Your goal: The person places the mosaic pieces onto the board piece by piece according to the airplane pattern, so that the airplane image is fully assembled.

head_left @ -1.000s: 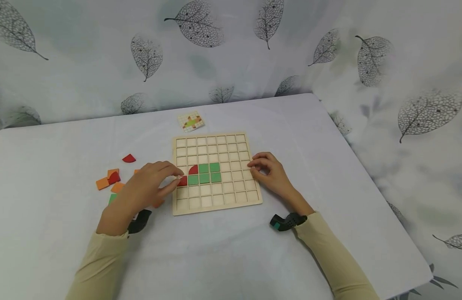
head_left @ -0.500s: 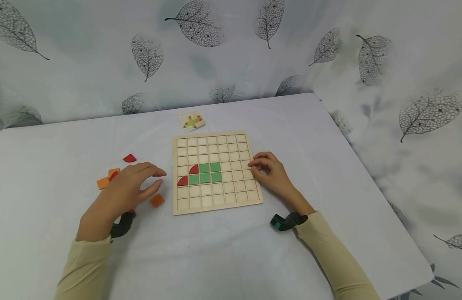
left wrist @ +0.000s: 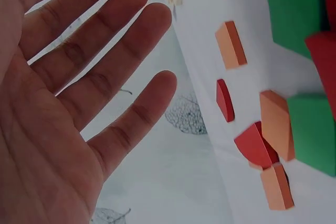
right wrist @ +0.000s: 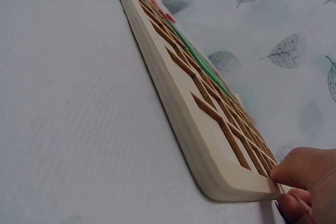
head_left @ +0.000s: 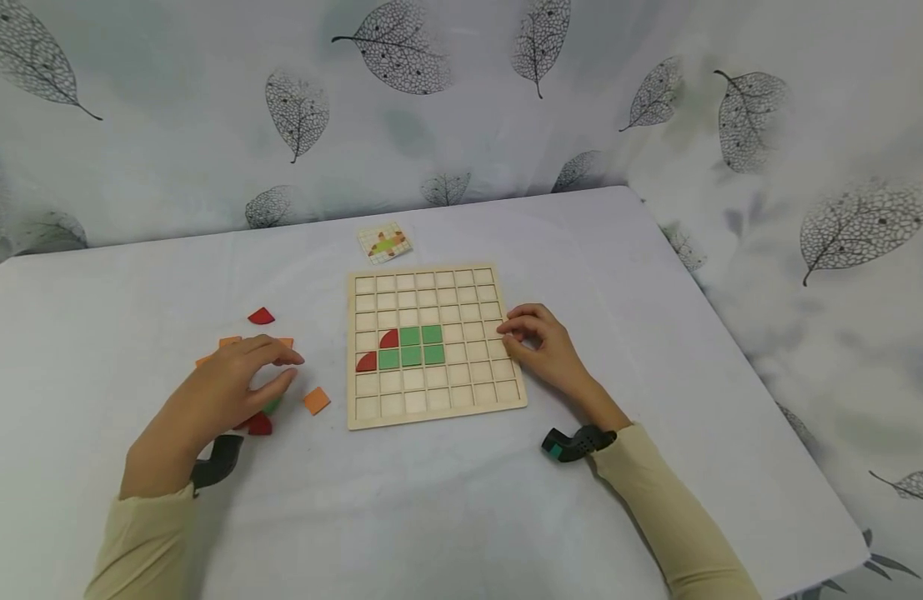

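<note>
A square wooden grid board [head_left: 414, 403] lies in the middle of the table. Several green squares [head_left: 411, 356] form a block in its cells. Beside them sit two red quarter-circle pieces, one lower [head_left: 367, 362] and one higher [head_left: 389, 339]. My left hand [head_left: 213, 392] hovers left of the board over loose pieces, holding nothing; the left wrist view shows its fingers [left wrist: 113, 77] extended and spread. At the board's right edge, my right hand [head_left: 539, 346] grips the rim, its thumb [right wrist: 299, 169] on top and fingers lower at the side.
An orange square [head_left: 317, 401] lies between the left hand and the board. A red quarter-circle [head_left: 262, 316] lies farther back. More green [left wrist: 312, 135], red and orange pieces lie near the left hand, partly hidden in the head view. A small pattern card [head_left: 384, 242] lies behind the board.
My left hand has let go of the red quarter-circle at the board's left column and drawn back leftward over the loose pieces. The right hand stays at the board's edge.
</note>
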The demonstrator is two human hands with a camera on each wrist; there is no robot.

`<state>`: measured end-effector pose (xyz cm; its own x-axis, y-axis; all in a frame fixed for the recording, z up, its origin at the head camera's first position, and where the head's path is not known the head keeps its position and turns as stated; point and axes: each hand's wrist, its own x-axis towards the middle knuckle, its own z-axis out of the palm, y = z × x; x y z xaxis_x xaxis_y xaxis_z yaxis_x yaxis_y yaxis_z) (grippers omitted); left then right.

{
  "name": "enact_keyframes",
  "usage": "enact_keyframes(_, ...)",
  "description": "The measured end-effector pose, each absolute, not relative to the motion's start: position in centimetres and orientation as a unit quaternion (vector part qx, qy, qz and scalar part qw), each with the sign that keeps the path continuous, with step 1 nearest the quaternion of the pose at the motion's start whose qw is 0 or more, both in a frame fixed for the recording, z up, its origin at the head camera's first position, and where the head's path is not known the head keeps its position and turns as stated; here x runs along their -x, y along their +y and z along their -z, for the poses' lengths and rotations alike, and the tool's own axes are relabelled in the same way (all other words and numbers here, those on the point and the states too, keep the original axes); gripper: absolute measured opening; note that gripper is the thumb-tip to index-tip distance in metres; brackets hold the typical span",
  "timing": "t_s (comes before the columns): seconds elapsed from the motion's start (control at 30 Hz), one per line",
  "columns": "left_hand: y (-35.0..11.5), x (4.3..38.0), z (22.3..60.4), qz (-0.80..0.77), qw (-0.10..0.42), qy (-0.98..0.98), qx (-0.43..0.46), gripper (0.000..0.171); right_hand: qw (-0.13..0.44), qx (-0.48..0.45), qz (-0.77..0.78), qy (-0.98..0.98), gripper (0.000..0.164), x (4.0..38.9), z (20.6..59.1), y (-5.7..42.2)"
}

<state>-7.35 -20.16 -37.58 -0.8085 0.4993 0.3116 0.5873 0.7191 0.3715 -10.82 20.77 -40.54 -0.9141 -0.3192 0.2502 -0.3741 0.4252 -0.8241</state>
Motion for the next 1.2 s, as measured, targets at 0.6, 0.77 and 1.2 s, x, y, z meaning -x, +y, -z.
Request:
enact_keyframes(0.6, -23.2, 6.0, 38.9, 0.248, -0.049, -0.943, 0.216, 0.028, 0.029, -0.206, -0.495, -0.843, 0.015, 10.9, 40.9, 20.9)
enact_keyframes(0.77, -23.7, 5.9, 39.5, 0.244, -0.034, -0.941, 0.233, 0.032, 0.027, -0.203, -0.496, -0.844, 0.014, 10.9, 40.9, 20.9)
enact_keyframes(1.2, -23.9, 6.1, 39.2, 0.235, -0.087, -0.944, 0.214, 0.032, 0.029, -0.207, -0.499, -0.841, 0.014, 11.0, 41.0, 20.9)
